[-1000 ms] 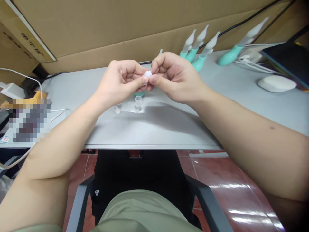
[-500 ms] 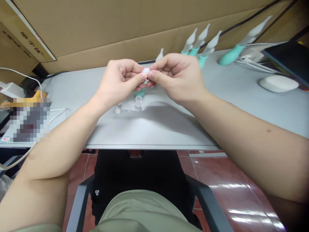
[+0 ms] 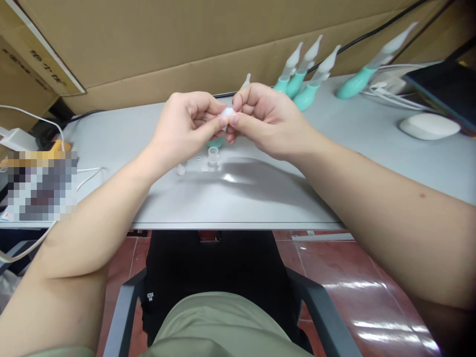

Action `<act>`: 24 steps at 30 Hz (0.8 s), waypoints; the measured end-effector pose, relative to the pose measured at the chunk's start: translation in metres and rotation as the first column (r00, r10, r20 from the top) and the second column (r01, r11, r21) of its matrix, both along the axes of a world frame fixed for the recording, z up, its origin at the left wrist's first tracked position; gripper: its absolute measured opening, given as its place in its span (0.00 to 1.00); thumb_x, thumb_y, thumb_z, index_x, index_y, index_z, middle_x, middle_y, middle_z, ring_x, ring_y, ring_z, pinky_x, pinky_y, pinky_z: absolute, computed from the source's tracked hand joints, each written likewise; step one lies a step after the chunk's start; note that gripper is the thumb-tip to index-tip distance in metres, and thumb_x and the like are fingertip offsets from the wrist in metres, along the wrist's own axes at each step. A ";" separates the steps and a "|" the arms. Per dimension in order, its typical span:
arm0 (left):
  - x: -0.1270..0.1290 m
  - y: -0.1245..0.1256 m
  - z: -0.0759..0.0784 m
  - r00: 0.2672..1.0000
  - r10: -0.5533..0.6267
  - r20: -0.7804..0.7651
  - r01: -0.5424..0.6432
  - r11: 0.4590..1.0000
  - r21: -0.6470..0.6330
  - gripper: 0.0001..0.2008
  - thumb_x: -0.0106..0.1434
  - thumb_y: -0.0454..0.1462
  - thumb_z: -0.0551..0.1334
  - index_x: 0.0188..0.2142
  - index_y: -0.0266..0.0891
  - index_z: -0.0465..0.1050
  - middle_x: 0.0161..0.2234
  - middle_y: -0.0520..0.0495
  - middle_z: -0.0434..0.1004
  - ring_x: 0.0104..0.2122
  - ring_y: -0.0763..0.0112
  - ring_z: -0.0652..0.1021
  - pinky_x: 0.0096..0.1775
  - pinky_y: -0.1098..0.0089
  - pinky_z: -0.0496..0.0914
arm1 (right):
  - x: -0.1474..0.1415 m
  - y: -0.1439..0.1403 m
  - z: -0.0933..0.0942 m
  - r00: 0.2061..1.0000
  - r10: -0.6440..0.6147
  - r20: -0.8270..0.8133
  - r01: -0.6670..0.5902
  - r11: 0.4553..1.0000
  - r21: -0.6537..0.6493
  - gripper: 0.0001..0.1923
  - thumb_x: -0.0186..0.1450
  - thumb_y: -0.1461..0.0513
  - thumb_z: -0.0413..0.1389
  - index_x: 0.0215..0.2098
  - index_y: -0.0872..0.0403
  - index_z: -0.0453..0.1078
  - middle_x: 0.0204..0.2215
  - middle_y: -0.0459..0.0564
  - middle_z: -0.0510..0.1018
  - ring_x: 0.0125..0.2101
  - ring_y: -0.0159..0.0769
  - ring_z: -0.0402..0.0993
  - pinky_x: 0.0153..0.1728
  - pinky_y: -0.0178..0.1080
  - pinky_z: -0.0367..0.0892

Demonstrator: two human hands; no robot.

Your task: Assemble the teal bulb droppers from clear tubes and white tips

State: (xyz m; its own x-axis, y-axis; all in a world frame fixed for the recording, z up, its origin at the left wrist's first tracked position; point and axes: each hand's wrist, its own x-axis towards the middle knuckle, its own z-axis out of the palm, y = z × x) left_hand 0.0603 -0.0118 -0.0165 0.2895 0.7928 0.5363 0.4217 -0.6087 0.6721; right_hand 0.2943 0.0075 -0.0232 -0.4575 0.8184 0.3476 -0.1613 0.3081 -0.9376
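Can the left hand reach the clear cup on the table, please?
Probably yes: the clear cup stands on the table, just below the left hand in this view, with nothing visible between. But that hand pinches a small white piece, so it may need freeing first.

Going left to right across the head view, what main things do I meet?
White plastic block, left hand, small white piece held by both hands, right hand, lone teal bulb with clear neck and white pointed tip, smooth rounded white mouse-shaped object.
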 end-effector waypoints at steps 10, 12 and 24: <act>-0.001 0.000 0.000 1.000 -0.023 0.007 0.023 1.000 -0.006 0.14 0.85 0.50 0.78 0.48 0.43 0.89 0.42 0.44 0.97 0.43 0.57 0.97 0.46 0.59 0.94 | 0.002 0.000 0.000 0.998 0.039 -0.044 -0.041 0.999 -0.036 0.34 0.66 0.39 0.91 0.38 0.44 0.75 0.35 0.46 0.88 0.35 0.40 0.82 0.45 0.49 0.86; -0.003 -0.001 0.001 1.000 -0.005 -0.015 0.005 1.000 0.031 0.16 0.84 0.53 0.79 0.48 0.44 0.89 0.42 0.45 0.97 0.42 0.58 0.96 0.43 0.60 0.92 | 0.005 0.004 -0.001 0.998 0.043 -0.036 -0.044 0.998 -0.038 0.35 0.66 0.40 0.92 0.39 0.44 0.75 0.35 0.46 0.89 0.35 0.39 0.82 0.45 0.47 0.86; -0.019 -0.027 0.039 0.888 -0.287 -0.358 0.378 0.900 0.215 0.09 0.75 0.39 0.72 0.43 0.45 0.95 0.31 0.50 0.90 0.27 0.70 0.81 0.33 0.64 0.79 | 0.034 0.013 0.018 0.872 0.229 0.433 -0.249 0.969 -0.013 0.23 0.60 0.49 0.92 0.40 0.50 0.91 0.36 0.49 0.93 0.37 0.41 0.87 0.44 0.45 0.82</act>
